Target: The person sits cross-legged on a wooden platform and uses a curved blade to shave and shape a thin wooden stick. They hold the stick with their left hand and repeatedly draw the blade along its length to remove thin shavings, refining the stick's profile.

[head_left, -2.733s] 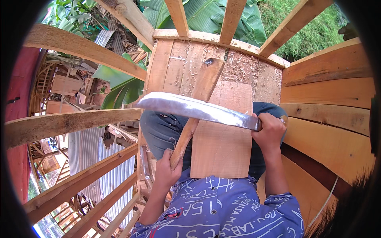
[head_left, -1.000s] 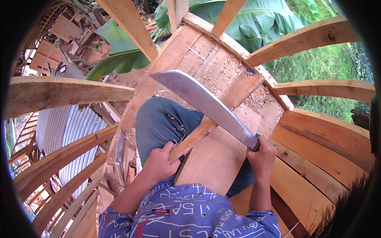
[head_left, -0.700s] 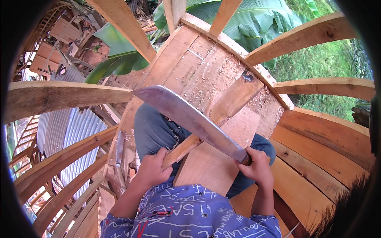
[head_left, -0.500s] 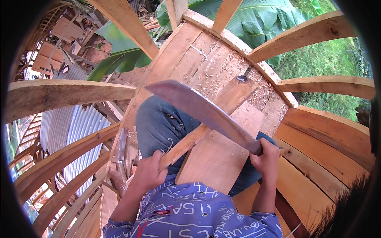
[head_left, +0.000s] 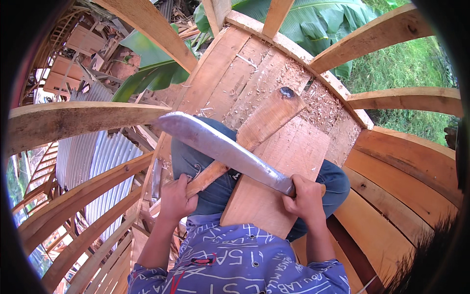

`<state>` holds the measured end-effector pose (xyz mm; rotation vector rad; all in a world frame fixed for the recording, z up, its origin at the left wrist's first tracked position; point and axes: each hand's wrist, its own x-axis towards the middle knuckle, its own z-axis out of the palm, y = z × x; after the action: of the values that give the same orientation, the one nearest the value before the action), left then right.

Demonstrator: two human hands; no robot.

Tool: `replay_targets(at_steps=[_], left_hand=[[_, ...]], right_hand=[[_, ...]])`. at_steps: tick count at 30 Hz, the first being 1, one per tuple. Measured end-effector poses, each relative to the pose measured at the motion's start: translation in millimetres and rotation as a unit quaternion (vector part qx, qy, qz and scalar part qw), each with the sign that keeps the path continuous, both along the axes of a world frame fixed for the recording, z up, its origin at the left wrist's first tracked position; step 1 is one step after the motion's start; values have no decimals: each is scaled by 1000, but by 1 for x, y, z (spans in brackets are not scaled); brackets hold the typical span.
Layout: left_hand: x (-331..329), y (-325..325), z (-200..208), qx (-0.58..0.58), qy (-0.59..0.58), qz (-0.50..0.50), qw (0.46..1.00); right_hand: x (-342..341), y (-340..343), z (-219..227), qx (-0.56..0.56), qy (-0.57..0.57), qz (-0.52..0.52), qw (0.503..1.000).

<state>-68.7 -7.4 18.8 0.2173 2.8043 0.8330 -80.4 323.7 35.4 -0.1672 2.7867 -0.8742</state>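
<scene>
My left hand is closed round the narrow end of a paddle-shaped piece of wood, which slants up and away to the right. Its broad far end carries a dark knot or hole. In my right hand is the handle of a machete. The wide steel blade points up and left, crossing over the narrow part of the wood; whether it touches is not plain. Beneath both, a flat board lies across my lap, between my jeans-clad legs.
Wood shavings cover the plank floor in front of me. Curved wooden ribs rise around me, with side planks at the right. Beyond are banana leaves, grass and corrugated metal sheets.
My right hand has brought the machete left and nearer to me, its blade turning in the light. The left hand and the paddle-shaped wood have shifted a little left.
</scene>
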Motion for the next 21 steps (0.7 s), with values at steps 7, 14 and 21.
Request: replay_targets(at_steps=[7,14,21], left_hand=[[2,3,-9,-3,38,21,999],[1,6,-9,-26,42,41,998],[6,4,-12,-22,68,46,996]], right_hand=[[-10,21,3,76,92,-45,992],[6,25,-3,51,111,-83,989],[11,23,-10,9,134,-79,988]])
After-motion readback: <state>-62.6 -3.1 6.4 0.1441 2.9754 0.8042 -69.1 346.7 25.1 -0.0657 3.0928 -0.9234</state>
